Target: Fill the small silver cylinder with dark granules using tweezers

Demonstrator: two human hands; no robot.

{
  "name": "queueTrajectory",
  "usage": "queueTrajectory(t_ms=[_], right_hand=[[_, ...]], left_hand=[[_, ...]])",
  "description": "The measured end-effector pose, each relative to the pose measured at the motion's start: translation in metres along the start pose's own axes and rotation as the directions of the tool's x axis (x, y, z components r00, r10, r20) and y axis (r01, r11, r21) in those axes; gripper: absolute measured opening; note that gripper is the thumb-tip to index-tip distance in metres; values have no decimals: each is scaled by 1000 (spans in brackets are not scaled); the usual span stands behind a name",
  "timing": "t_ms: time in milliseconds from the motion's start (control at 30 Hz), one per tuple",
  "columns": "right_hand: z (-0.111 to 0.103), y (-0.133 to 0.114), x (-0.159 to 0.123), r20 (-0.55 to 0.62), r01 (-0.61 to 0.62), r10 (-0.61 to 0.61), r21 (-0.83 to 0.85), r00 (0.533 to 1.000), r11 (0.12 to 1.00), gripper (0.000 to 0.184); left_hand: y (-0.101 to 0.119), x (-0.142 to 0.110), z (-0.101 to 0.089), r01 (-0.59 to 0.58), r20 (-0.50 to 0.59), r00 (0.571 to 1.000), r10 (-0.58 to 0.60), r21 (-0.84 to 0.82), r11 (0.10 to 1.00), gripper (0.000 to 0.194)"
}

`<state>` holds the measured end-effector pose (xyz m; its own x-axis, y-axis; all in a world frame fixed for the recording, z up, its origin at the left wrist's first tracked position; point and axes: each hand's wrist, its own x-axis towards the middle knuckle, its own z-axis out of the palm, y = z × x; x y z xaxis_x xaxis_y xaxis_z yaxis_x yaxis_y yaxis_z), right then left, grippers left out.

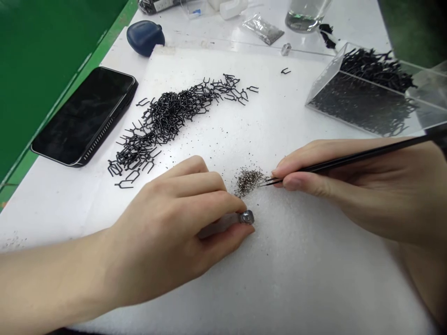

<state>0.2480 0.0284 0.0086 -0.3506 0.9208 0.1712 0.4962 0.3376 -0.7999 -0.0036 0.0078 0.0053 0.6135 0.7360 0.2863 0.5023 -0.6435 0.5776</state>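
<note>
My left hand (174,223) rests on the white foam sheet (300,270), its thumb and fingers pinched round a small silvery metal part (247,217). My right hand (363,186) grips black tweezers (349,160) between thumb and forefinger. The tweezer tips touch the right edge of a little heap of tiny metallic grains (247,180), just above the metal part. A long heap of black wire clips (171,118) lies beyond my left hand.
A black phone (85,114) lies at the left near the green table edge. A clear tilted tray of black clips (366,93) stands at the right. A dark blue case (145,36), a small bag of grains (262,29) and a glass container (305,16) sit at the back.
</note>
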Motion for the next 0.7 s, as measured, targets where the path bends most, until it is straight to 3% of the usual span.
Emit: queueTrajectory(t_ms=[333,700], right_hand=[[-3,2,-1,6,-6,6,31,1000,999,12],[-2,7,-5,-9,-18,17,-9,1000,1000,12]], left_hand=[[1,0,1,-9,-11,1000,9,-12,1000,5],[3,2,-3,1,55,999,0,-3,1000,8]])
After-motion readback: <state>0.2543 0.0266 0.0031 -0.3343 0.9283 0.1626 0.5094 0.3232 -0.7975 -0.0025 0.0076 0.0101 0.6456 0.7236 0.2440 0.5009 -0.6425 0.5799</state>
